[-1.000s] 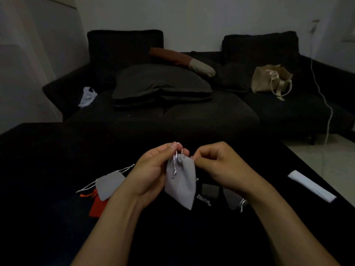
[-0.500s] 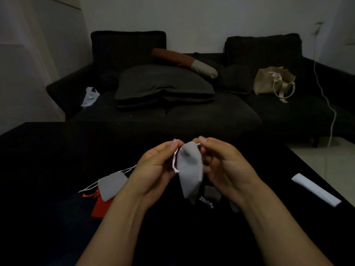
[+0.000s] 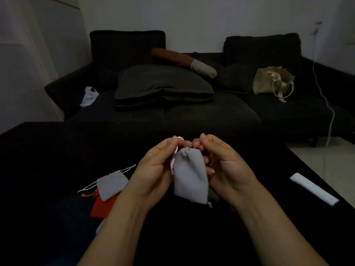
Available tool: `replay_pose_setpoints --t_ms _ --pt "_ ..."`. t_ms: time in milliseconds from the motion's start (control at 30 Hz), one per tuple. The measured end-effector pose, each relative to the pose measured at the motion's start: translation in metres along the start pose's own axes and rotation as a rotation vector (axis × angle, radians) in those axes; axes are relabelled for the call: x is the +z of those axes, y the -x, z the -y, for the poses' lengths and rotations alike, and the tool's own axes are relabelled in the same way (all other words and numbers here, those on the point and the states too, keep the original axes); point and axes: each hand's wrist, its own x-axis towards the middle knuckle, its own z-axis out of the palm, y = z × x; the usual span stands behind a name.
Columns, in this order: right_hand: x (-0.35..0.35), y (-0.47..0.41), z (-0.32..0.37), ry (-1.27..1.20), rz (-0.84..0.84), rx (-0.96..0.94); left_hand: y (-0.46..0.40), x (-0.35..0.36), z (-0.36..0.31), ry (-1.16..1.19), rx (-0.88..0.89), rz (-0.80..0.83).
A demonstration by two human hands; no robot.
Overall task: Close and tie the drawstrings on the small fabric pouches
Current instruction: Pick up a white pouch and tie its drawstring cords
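Head view: grey pouch [image 3: 190, 177] hangs upright between both hands above the dark worktop [image 3: 48, 169], long axis vertical, gathered mouth on top. Left hand [image 3: 155, 166] pinches the drawstring [image 3: 173, 162] left of the mouth; right hand [image 3: 222, 166] curls just right of it, its grip on the cord hidden. Knot not discernible. Second grey pouch [image 3: 111, 184] lies left of it.

dim, murky room; wide-angle bending at edges.
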Motion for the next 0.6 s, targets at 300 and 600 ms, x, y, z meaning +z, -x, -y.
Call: replay_pose_setpoints --t_ms 300,600 --pt "0.001 0.001 0.000 0.459 -0.093 -0.181 -0.007 -0.004 0.003 -0.123 0.049 -0.041" --pt "-0.018 0.002 -0.004 1.079 0.043 0.004 -0.002 -0.006 0.009 -0.654 0.202 -0.122"
